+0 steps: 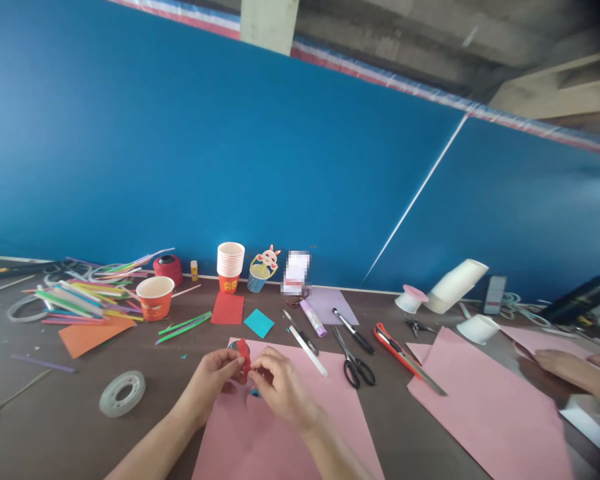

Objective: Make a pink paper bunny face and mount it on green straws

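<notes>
A small red paper piece [245, 357] is held between my two hands, above a pink sheet [290, 427]. My left hand [215, 373] pinches its left side with thumb and fingers. On its right side my right hand [280, 383] has the fingertips closed at the lower edge. Small blue-green bits show beside the red piece and under my right fingers; their shape is mostly hidden. Beyond the hands lie a red square [227, 309] and a teal square [259, 323]. A white pen [308, 351] rests across the pink sheet's far edge.
Black scissors [357, 370], an orange cutter [405, 353] and more pink sheets [495, 407] lie right. A tape roll [123, 394], a paper cup [155, 299] and colored strips [80, 300] are left. Stacked cups [230, 267] stand behind. Another person's hands are far right.
</notes>
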{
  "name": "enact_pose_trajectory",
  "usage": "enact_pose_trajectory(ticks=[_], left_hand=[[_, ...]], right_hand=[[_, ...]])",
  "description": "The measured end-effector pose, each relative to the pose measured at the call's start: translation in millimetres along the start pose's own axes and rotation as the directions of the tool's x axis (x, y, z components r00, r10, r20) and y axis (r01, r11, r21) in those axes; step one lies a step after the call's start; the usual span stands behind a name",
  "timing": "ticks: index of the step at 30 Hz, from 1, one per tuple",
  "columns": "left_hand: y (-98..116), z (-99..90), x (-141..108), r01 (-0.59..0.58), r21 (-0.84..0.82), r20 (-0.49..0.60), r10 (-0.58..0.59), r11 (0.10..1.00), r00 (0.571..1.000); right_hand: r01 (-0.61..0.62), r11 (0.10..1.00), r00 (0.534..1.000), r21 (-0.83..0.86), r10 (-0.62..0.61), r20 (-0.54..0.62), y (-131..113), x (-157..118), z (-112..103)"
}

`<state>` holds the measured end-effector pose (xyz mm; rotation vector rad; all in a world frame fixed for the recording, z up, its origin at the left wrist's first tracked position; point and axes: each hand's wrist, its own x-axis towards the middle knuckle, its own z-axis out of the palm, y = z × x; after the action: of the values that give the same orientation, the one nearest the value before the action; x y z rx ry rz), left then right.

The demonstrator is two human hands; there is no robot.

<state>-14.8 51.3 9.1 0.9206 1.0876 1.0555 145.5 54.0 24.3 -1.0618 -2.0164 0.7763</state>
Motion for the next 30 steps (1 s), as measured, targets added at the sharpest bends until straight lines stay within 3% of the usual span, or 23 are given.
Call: enact_pose_trajectory(ticks=[5,18,30], left_hand=[[2.7,2.4,-0.4,0.009,0.044,-0.010,-0.009,0.999,1.000],[4.2,4.4,-3.4,0.026,0.048,0.009,-0.027,0.999,1.000],[-0.2,6.1,-0.6,0.020,0.084,-0.030,-0.018,0.996,0.999]], right_hand=[[-0.085,0.996,0.993,0.036,0.088,-0.085,6.7,2.2,6.5],[-0.198,0.977,0.971,0.078,0.206,-0.121,15.8,2.3,14.4],[-0.242,0.955,0.956,0.168,0.265,-0.128,8.7,5.6,12.7]])
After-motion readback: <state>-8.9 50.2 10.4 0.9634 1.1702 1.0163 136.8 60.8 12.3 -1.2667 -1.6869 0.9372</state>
